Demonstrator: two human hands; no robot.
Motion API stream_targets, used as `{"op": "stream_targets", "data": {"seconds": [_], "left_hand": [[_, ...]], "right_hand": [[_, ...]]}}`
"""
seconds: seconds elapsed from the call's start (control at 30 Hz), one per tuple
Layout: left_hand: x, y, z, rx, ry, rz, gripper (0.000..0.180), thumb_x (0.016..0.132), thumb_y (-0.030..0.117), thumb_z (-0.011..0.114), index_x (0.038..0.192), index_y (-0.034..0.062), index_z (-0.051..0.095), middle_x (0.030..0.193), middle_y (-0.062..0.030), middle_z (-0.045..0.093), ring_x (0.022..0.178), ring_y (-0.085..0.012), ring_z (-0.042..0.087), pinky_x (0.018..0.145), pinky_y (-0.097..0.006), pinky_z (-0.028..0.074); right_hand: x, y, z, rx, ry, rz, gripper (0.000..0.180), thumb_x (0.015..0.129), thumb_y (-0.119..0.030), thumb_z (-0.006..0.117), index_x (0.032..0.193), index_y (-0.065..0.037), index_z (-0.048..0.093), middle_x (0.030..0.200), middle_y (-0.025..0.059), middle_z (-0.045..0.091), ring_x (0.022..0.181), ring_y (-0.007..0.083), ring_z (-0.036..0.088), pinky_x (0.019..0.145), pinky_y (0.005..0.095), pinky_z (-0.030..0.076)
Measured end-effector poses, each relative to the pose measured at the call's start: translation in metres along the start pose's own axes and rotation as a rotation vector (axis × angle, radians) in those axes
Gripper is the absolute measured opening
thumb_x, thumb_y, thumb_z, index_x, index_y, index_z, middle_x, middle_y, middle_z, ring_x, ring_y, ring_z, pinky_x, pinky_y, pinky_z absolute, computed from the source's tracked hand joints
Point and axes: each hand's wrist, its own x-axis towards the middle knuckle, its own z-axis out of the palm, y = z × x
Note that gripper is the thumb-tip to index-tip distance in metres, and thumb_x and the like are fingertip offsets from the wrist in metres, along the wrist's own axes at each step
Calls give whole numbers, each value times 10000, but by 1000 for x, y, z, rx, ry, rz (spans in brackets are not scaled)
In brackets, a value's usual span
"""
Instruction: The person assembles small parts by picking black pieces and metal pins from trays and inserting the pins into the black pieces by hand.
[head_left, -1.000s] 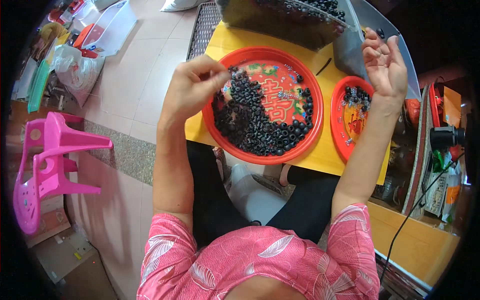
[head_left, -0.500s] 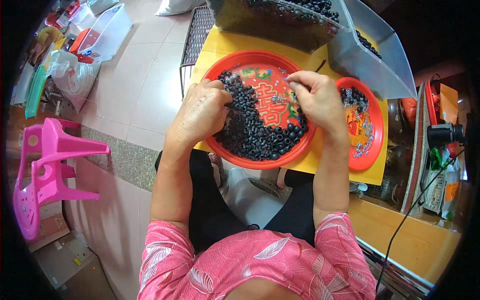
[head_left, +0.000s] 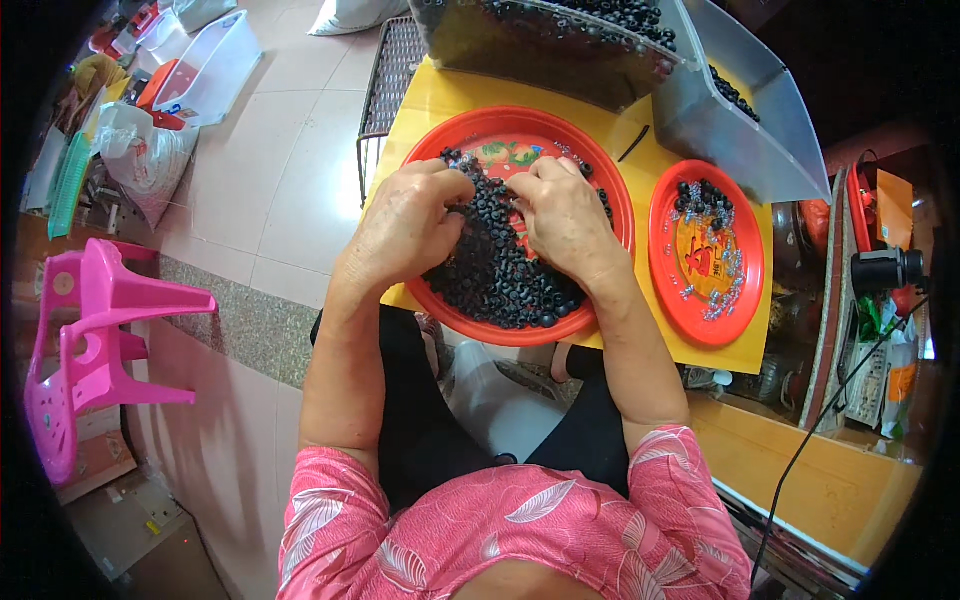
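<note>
A round red plate [head_left: 520,118] holds a heap of small black ring-like caps [head_left: 500,290], mostly on its left and near side. Over the left part of the heap is my left hand [head_left: 412,215], its fingers curled and closed; whatever lies between its fingertips is hidden. My right hand [head_left: 568,215] is above the middle of the same plate, thumb and fingers bent together into the caps, and I cannot make out what it pinches. To the right, a smaller red plate [head_left: 756,265] carries black caps [head_left: 705,197] at its far end and tiny clear pieces [head_left: 737,272] along its side.
Beyond the plates, two translucent bins [head_left: 540,78] [head_left: 765,160] containing black caps stand on the yellow board [head_left: 400,130]. A pink plastic stool [head_left: 135,290] is on the floor at left. Farther back are a clear tub [head_left: 215,75] and bags. A black cable [head_left: 800,470] runs at right.
My right hand has moved left, from the large plate's right side to its middle, close to my left hand. The left hand stays near the heap's left part.
</note>
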Motion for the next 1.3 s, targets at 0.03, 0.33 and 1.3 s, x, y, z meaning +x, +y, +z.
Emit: {"op": "stream_targets", "data": {"seconds": [0.03,0.33,1.3], "left_hand": [[0,0,0,-83,44,-15,240,593,-35,595,829,5,599,753,-103,562,684,-221,568,625,-336,451],[5,1,15,-1297,94,-330,191,717,-56,616,904,-23,598,893,-72,610,762,-110,591,672,-224,491],[9,11,25,-1236,179,-232,199,725,-4,654,916,-25,601,813,-69,625,702,-99,583,636,-209,487]], "right_hand": [[0,0,0,0,0,-1,96,711,-78,545,761,-39,617,777,153,563,819,309,546,723,408,458],[2,2,-19,320,101,44,89,691,-85,595,742,-13,602,739,155,556,751,319,555,669,389,451],[-3,-26,-32,295,367,-147,138,682,1,568,819,15,563,734,151,542,699,317,526,643,383,429]]}}
